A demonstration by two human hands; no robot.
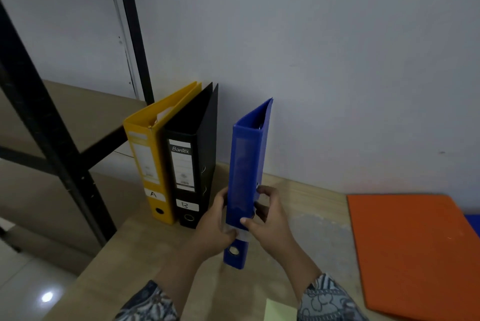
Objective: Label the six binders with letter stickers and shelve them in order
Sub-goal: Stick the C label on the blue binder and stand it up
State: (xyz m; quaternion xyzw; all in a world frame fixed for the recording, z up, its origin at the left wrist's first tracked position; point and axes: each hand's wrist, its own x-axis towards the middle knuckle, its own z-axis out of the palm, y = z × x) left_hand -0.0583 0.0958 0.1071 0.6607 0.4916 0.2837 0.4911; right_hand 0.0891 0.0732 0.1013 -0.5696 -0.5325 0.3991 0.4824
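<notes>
Blue binder upright on table, apart from yellow A and black B, clasped by left hand and right hand, thumbs on white sticker; risk: crooked label, or tipping if released

Both forearms reach forward from patterned sleeves, converging toward the middle. The left hand is cupped, fingers curled around its far side and thumb pressed forward near the right thumb. The right hand mirrors it, fingers bent in a loose claw, thumb extended leftward. The two thumbs nearly meet; the wrists are straight.
</notes>
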